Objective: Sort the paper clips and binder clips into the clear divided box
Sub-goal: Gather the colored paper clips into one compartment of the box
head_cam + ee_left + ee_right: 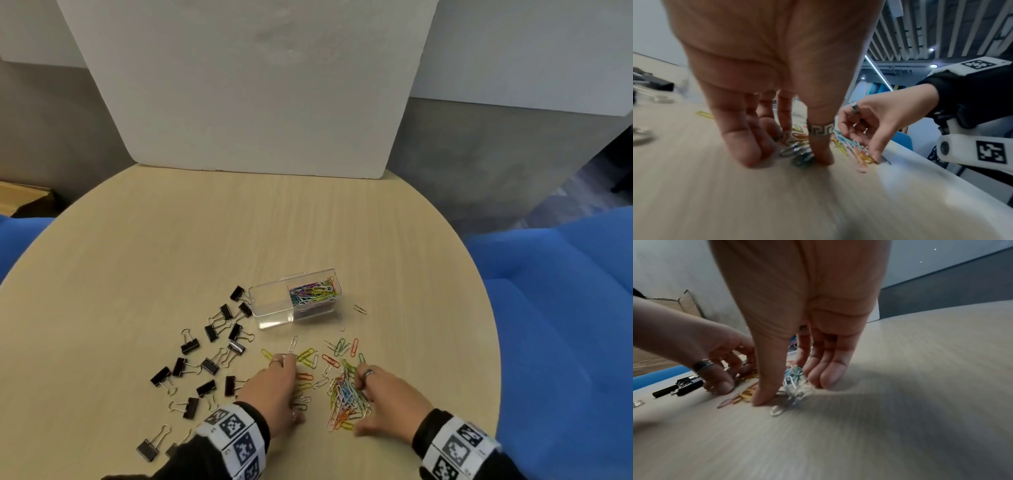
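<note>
Clear box (274, 310): R compartment holds paper clips (313, 291). Both hands' fingers (740, 141) curled, pinching loose clips (346, 397).

Divided box (274, 306) near middle of tabletop (171, 260), lying crosswise. Right compartment holds paper clips (313, 291); left compartment holds nothing visible. Binder clips (212, 346) scattered left of and nearer than box. Loose paper clips (337, 353) spread before box, heap (346, 399) at near edge. Left hand (274, 394) left of heap, right hand (387, 401) right of heap. White board (246, 85) stands behind tabletop.
</note>
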Action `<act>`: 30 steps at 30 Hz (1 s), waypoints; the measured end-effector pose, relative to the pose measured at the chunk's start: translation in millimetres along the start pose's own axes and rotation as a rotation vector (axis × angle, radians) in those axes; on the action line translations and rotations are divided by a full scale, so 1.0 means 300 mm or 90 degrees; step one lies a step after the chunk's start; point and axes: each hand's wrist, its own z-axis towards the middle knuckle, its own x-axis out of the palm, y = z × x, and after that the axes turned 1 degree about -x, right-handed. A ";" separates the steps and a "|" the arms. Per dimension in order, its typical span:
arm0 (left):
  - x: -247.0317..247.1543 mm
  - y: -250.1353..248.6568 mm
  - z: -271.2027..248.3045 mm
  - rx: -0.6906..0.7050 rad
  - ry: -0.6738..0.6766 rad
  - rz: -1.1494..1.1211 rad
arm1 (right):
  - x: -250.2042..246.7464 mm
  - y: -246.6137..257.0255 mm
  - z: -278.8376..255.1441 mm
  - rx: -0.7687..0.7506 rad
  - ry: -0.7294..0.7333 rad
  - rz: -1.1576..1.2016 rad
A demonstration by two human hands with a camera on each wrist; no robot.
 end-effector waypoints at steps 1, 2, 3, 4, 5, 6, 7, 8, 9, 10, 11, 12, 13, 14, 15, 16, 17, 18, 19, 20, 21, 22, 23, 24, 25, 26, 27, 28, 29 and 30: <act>-0.003 -0.016 0.010 0.005 -0.002 -0.006 | 0.010 0.008 0.014 -0.002 -0.019 0.023; -0.005 -0.031 0.020 0.015 -0.008 -0.014 | 0.013 0.015 0.029 -0.004 -0.032 0.050; -0.010 -0.046 0.029 0.025 -0.020 -0.024 | 0.011 0.021 0.045 -0.005 -0.044 0.078; -0.015 -0.058 0.035 0.033 -0.039 -0.035 | 0.003 0.025 0.058 -0.005 -0.067 0.107; -0.020 -0.067 0.041 0.042 -0.072 -0.039 | -0.009 0.026 0.071 -0.005 -0.106 0.132; -0.024 -0.070 0.045 0.051 -0.116 -0.033 | -0.024 0.021 0.083 -0.006 -0.160 0.140; -0.023 -0.068 0.047 0.051 -0.156 -0.026 | -0.040 0.010 0.096 -0.004 -0.212 0.125; -0.019 -0.064 0.044 0.039 -0.179 -0.023 | -0.056 -0.003 0.108 0.000 -0.246 0.100; -0.010 -0.058 0.039 0.017 -0.175 -0.019 | -0.068 -0.017 0.119 0.002 -0.257 0.070; 0.002 -0.055 0.031 -0.008 -0.149 -0.014 | -0.075 -0.029 0.131 0.008 -0.239 0.042; 0.016 -0.055 0.024 -0.032 -0.113 -0.009 | -0.076 -0.041 0.142 0.013 -0.202 0.015; 0.030 -0.056 0.018 -0.048 -0.082 -0.006 | -0.073 -0.048 0.153 0.013 -0.159 -0.013; 0.041 -0.061 0.015 -0.049 -0.063 -0.007 | -0.067 -0.052 0.162 0.003 -0.123 -0.043; 0.050 -0.068 0.012 -0.030 -0.056 -0.014 | -0.064 -0.053 0.165 -0.017 -0.099 -0.070; 0.057 -0.074 0.011 0.008 -0.053 -0.032 | -0.060 -0.052 0.162 -0.042 -0.085 -0.091; 0.063 -0.079 0.010 0.056 -0.048 -0.063 | -0.054 -0.051 0.155 -0.071 -0.076 -0.107; 0.066 -0.081 0.010 0.097 -0.043 -0.104 | -0.049 -0.050 0.142 -0.100 -0.071 -0.116; 0.064 -0.078 0.009 0.123 -0.047 -0.148 | -0.045 -0.051 0.124 -0.123 -0.070 -0.111; 0.060 -0.069 0.008 0.136 -0.065 -0.183 | -0.043 -0.055 0.105 -0.133 -0.078 -0.091; 0.053 -0.055 0.008 0.138 -0.092 -0.199 | -0.043 -0.061 0.083 -0.130 -0.093 -0.059; 0.043 -0.041 0.005 0.130 -0.124 -0.192 | -0.045 -0.068 0.060 -0.117 -0.115 -0.024; 0.032 -0.027 0.000 0.115 -0.153 -0.162 | -0.047 -0.077 0.039 -0.099 -0.138 -0.001; 0.021 -0.013 -0.008 0.091 -0.173 -0.116 | -0.047 -0.086 0.020 -0.077 -0.149 0.006; 0.013 -0.002 -0.016 0.062 -0.178 -0.065 | -0.042 -0.094 0.005 -0.054 -0.142 0.007; 0.009 0.009 -0.023 0.033 -0.171 -0.023 | -0.032 -0.098 -0.008 -0.032 -0.125 0.015; 0.006 0.014 -0.028 0.003 -0.159 0.000 | -0.019 -0.101 -0.015 -0.014 -0.104 0.032; 0.008 0.017 -0.029 -0.024 -0.145 0.005 | -0.006 -0.098 -0.019 -0.005 -0.086 0.051; 0.010 0.016 -0.028 -0.048 -0.137 -0.003 | 0.006 -0.094 -0.018 -0.004 -0.075 0.067; 0.012 0.013 -0.024 -0.064 -0.137 -0.015 | 0.015 -0.087 -0.013 -0.009 -0.073 0.080; 0.014 0.008 -0.018 -0.073 -0.140 -0.025 | 0.021 -0.078 -0.006 -0.015 -0.076 0.091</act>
